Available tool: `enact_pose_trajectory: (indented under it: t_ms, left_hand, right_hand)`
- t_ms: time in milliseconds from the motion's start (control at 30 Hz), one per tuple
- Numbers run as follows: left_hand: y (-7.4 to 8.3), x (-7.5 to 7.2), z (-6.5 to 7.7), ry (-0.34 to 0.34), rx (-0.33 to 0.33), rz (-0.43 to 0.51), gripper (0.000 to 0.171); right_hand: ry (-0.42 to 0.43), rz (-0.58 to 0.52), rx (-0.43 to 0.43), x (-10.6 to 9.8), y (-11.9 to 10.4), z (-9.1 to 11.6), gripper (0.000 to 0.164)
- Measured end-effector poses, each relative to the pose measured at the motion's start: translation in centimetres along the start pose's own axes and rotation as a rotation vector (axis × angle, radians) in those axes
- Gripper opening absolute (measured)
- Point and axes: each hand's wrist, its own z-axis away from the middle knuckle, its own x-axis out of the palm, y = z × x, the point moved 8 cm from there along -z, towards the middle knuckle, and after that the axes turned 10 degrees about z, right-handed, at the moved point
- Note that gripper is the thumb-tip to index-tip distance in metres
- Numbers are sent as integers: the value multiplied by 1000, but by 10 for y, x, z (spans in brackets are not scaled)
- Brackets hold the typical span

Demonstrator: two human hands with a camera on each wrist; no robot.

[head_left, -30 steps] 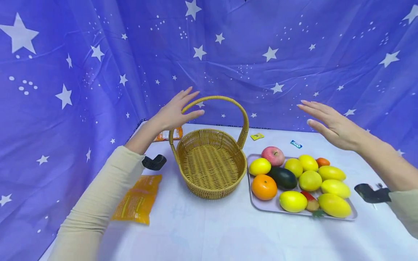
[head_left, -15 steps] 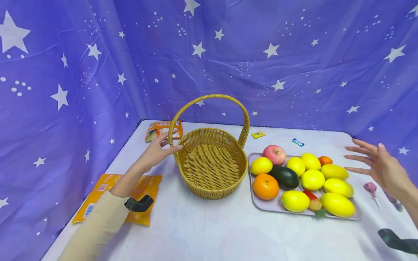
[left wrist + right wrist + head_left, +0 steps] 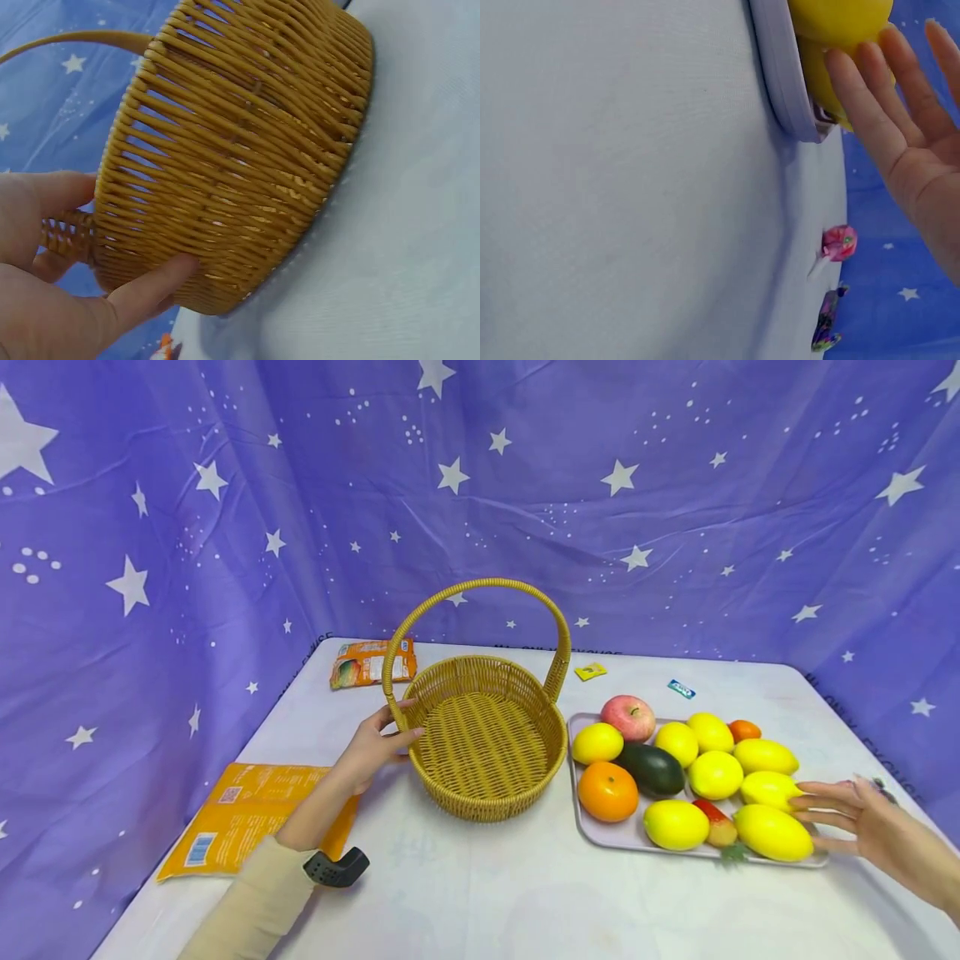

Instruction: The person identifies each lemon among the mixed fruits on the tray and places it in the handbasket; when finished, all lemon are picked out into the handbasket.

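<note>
A round wicker basket [image 3: 480, 807] with a tall hooped handle stands upright in the middle of the table. My left hand [image 3: 369, 753] holds its left side by the foot of the handle, thumb over the rim. The left wrist view shows a finger lying against the woven wall [image 3: 247, 142]. At the tray's right end, my right hand [image 3: 885, 833] has its fingers spread and fairly straight, fingertips right at the yellow mangoes [image 3: 772, 832]. The pale tray [image 3: 622, 839] also carries lemons [image 3: 676, 824], an orange [image 3: 607, 792], an apple [image 3: 627, 718] and a dark green oval fruit [image 3: 651, 769].
Orange packets lie on the left, a large one [image 3: 247, 810] at the front and a smaller one [image 3: 367, 662] behind. Small yellow [image 3: 591, 671] and blue [image 3: 681, 689] wrapped pieces sit toward the back. A pink lollipop [image 3: 840, 242] and a dark wrapped sweet [image 3: 826, 321] lie right of the tray.
My left hand has come down from above the handle to the basket's left rim. My right hand swung out to the right, then lowered and came in to the mangoes.
</note>
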Motion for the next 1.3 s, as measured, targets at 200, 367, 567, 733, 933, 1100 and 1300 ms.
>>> enact_pose_trajectory:
  t_ms: [200,367,567,733,933,1100,1300]
  left_hand:
    - [-6,2,-1,6,-2,36,60]
    - [-7,7,-2,5,3,45,60]
    - [-8,16,-4,-6,6,59,59]
    - [-9,20,-7,-12,6,67,58]
    - [-10,21,-10,-31,4,63,57]
    - [-11,22,-12,-48,-12,58,59]
    - [-13,21,-15,-55,-29,56,61]
  right_hand:
    - [289,571,303,-13,21,11,45]
    - [381,820,499,-16,26,15,42]
    - [406,1032,499,-8,20,5,47]
    - [419,1177,373,1,15,-6,49]
    - [475,1193,403,-1,16,-7,56]
    - [533,1192,443,-8,11,0,57]
    - [585,1216,398,-4,-16,-12,56]
